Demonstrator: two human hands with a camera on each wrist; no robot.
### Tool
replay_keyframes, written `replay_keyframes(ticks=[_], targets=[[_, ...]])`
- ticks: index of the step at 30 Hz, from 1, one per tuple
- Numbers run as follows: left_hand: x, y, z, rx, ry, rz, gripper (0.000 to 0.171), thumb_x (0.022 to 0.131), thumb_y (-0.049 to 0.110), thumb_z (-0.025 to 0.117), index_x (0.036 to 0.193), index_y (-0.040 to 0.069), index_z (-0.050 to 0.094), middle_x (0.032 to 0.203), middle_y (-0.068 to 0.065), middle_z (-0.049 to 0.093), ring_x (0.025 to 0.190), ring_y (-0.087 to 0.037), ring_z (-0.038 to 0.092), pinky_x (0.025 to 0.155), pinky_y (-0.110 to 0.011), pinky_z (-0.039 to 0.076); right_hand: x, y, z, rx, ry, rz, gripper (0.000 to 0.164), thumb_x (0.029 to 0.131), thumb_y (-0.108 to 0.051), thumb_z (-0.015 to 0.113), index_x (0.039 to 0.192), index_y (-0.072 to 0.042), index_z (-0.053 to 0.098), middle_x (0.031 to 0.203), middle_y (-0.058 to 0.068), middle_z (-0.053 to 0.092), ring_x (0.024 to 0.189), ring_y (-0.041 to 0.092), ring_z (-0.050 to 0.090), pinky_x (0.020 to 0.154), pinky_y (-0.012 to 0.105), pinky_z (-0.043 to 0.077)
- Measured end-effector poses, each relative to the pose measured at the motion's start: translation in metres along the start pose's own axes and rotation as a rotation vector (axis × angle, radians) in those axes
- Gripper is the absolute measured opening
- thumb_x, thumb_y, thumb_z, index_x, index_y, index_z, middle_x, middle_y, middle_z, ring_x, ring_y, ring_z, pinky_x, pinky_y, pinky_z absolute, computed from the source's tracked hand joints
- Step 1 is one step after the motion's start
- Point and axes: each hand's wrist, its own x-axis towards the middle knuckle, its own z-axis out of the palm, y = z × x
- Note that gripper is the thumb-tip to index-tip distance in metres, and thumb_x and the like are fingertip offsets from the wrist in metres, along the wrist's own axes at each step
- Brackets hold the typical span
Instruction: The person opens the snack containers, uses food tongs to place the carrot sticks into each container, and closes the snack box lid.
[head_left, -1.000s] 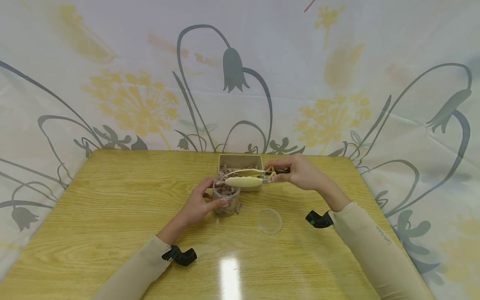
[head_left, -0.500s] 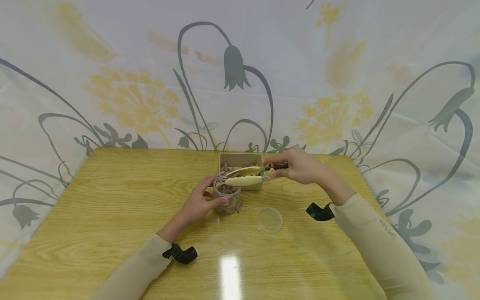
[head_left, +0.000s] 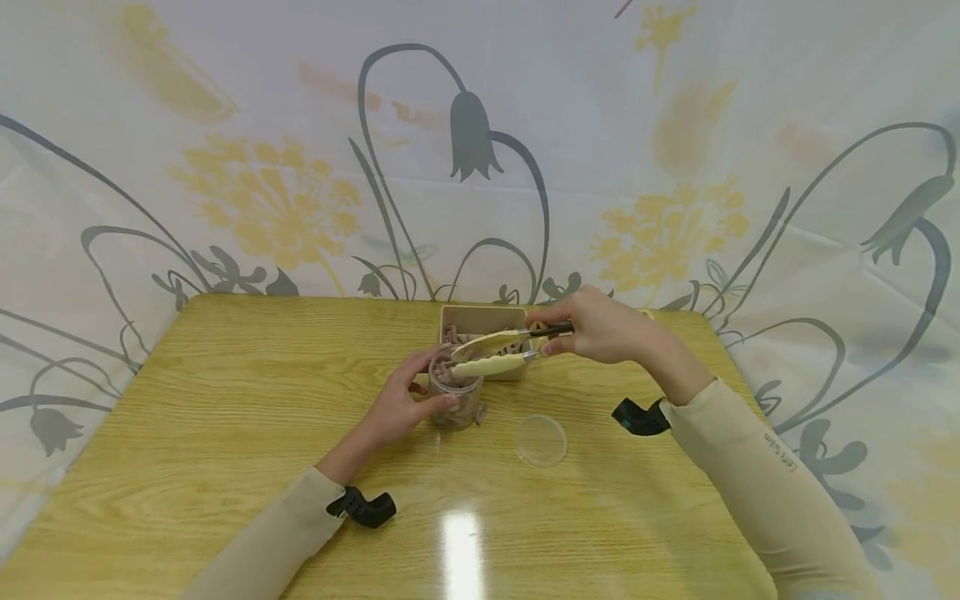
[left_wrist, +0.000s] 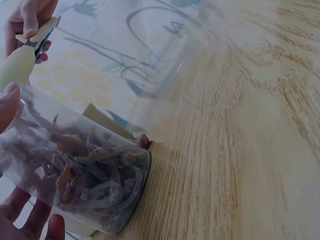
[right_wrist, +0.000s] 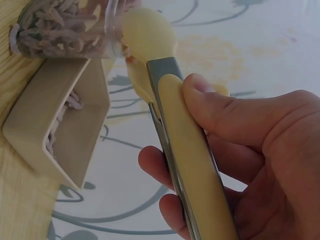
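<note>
In the head view, my left hand (head_left: pixel 397 407) grips a clear jar (head_left: pixel 459 410) from the left side, thumb across its front. Brownish-grey, dried-looking strips (left_wrist: pixel 100 175) fill much of the jar, as the left wrist view shows. Pale yellow kitchen tongs (head_left: pixel 495 364) are in my right hand (head_left: pixel 607 327), the thumb pressing one arm (right_wrist: pixel 190 150) and the fingers curled round the other. Their two tips stand apart at the jar's mouth, over the strips there. Directly behind the jar sits a beige box (head_left: pixel 483 318) with more of these strips inside.
A clear round lid (head_left: pixel 542 440) lies flat on the wooden table (head_left: pixel 300 350), right of the jar. One small loose strip (head_left: pixel 482 413) lies against the jar's right side. A patterned cloth (head_left: pixel 637 167) hangs behind the table's far edge.
The tongs' tips have spread apart, and the strips between them have dropped down into the jar's mouth. My right hand has shifted slightly up and left; the left hand stays on the jar.
</note>
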Motion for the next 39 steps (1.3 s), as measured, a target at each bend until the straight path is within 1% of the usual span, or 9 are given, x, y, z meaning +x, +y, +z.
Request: replay_keyframes(ticks=[8, 12, 16, 18, 22, 26, 34, 37, 39], targets=[[0.0, 0.0, 0.0, -0.009, -0.001, 0.009, 0.072, 0.089, 0.02, 0.077, 0.152, 0.019, 0.042, 0.137, -0.009, 0.051, 0.117, -0.027, 0.051, 0.083, -0.043, 0.048, -0.001, 0.002, -0.003, -0.038, 0.019, -0.006, 0.047, 0.091, -0.016, 0.074, 0.135, -0.003, 0.062, 0.125, 0.013, 0.067, 0.092, 0.017, 0.07, 0.077, 0.038, 0.055], [0.0, 0.0, 0.0, -0.006, 0.0, 0.006, 0.073, 0.088, 0.019, 0.078, 0.152, 0.019, 0.042, 0.135, -0.01, 0.051, 0.115, -0.027, 0.051, 0.082, -0.043, 0.048, -0.001, 0.01, -0.004, -0.036, 0.062, 0.02, 0.048, 0.091, -0.016, 0.074, 0.135, -0.001, 0.061, 0.122, 0.015, 0.068, 0.064, 0.012, 0.063, 0.065, 0.036, 0.049], [0.0, 0.001, 0.0, 0.001, -0.001, 0.002, 0.073, 0.089, 0.019, 0.077, 0.152, 0.018, 0.042, 0.135, -0.01, 0.051, 0.117, -0.028, 0.05, 0.083, -0.043, 0.049, 0.001, 0.02, -0.004, -0.027, 0.085, 0.097, 0.053, 0.092, -0.018, 0.073, 0.139, 0.0, 0.057, 0.117, 0.014, 0.07, 0.052, 0.009, 0.051, 0.063, 0.035, 0.045], [0.0, 0.001, 0.0, -0.003, -0.001, -0.001, 0.073, 0.088, 0.018, 0.078, 0.152, 0.018, 0.042, 0.135, -0.01, 0.051, 0.118, -0.029, 0.05, 0.083, -0.043, 0.049, 0.002, 0.023, -0.003, -0.042, 0.084, 0.133, 0.055, 0.092, -0.019, 0.073, 0.141, 0.0, 0.055, 0.117, 0.013, 0.07, 0.057, 0.008, 0.056, 0.067, 0.036, 0.047], [0.0, 0.0, 0.001, -0.01, 0.002, 0.002, 0.074, 0.088, 0.017, 0.078, 0.152, 0.016, 0.042, 0.135, -0.011, 0.051, 0.118, -0.029, 0.05, 0.083, -0.042, 0.048, 0.006, 0.028, -0.002, -0.103, 0.057, 0.173, 0.06, 0.092, -0.021, 0.073, 0.143, 0.002, 0.051, 0.12, 0.016, 0.068, 0.076, 0.018, 0.067, 0.078, 0.043, 0.053], [0.0, 0.0, 0.001, -0.014, 0.004, 0.002, 0.073, 0.088, 0.017, 0.077, 0.152, 0.016, 0.042, 0.136, -0.011, 0.051, 0.118, -0.029, 0.05, 0.083, -0.042, 0.047, 0.013, 0.03, -0.002, -0.183, 0.008, 0.212, 0.063, 0.092, -0.022, 0.074, 0.144, 0.003, 0.049, 0.125, 0.018, 0.065, 0.097, 0.03, 0.068, 0.088, 0.048, 0.053], [-0.001, 0.001, 0.001, -0.016, 0.007, -0.001, 0.072, 0.089, 0.018, 0.077, 0.152, 0.018, 0.042, 0.137, -0.01, 0.051, 0.119, -0.029, 0.05, 0.083, -0.044, 0.049, 0.036, 0.023, 0.001, -0.382, -0.15, 0.334, 0.066, 0.089, -0.033, 0.077, 0.142, -0.004, 0.053, 0.126, 0.013, 0.064, 0.112, 0.036, 0.058, 0.089, 0.052, 0.05], [-0.001, 0.001, 0.001, -0.013, 0.008, -0.008, 0.072, 0.089, 0.018, 0.077, 0.152, 0.018, 0.042, 0.137, -0.01, 0.051, 0.119, -0.029, 0.05, 0.083, -0.045, 0.049, 0.045, 0.018, 0.006, -0.466, -0.203, 0.347, 0.067, 0.089, -0.035, 0.077, 0.143, -0.005, 0.053, 0.127, 0.014, 0.064, 0.111, 0.035, 0.061, 0.088, 0.052, 0.052], [-0.001, 0.002, 0.001, -0.014, 0.008, -0.009, 0.072, 0.089, 0.018, 0.077, 0.152, 0.018, 0.042, 0.137, -0.01, 0.051, 0.119, -0.029, 0.05, 0.083, -0.045, 0.049, 0.05, 0.015, 0.008, -0.502, -0.227, 0.344, 0.061, 0.089, -0.033, 0.076, 0.14, -0.005, 0.056, 0.123, 0.014, 0.064, 0.109, 0.034, 0.061, 0.085, 0.051, 0.053]])
